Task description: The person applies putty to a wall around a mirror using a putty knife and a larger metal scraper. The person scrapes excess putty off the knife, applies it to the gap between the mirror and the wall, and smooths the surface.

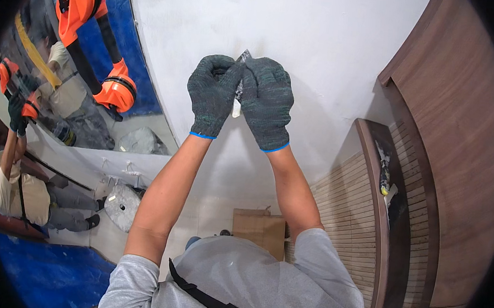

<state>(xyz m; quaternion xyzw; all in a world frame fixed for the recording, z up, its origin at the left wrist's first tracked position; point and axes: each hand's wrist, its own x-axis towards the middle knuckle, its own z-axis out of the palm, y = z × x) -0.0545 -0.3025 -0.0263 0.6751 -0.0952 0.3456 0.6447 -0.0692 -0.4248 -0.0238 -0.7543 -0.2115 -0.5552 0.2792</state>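
Observation:
My left hand [211, 97] and my right hand [267, 104], in dark grey-green knitted gloves, are closed together around a narrow stained metal tool [238, 90] with a pointed top and a pale lower end, held up against the white wall [181, 23]. Their fingertips meet over the tool, which is partly hidden, so its exact kind is unclear. Left of my hands, an orange and black double suction lifter [119, 91] is attached to a mirror panel [94, 132] beside blue sheeting [147, 101].
A co-worker [20, 195] at left grips another orange lifter [6, 77]. Below are a grey ring-shaped object [118, 208], cardboard [258, 235] and blue sheeting [49, 272]. At right, a dark wooden ledge [395, 244] with small tools [384, 181] fronts curved wood panelling [460, 140].

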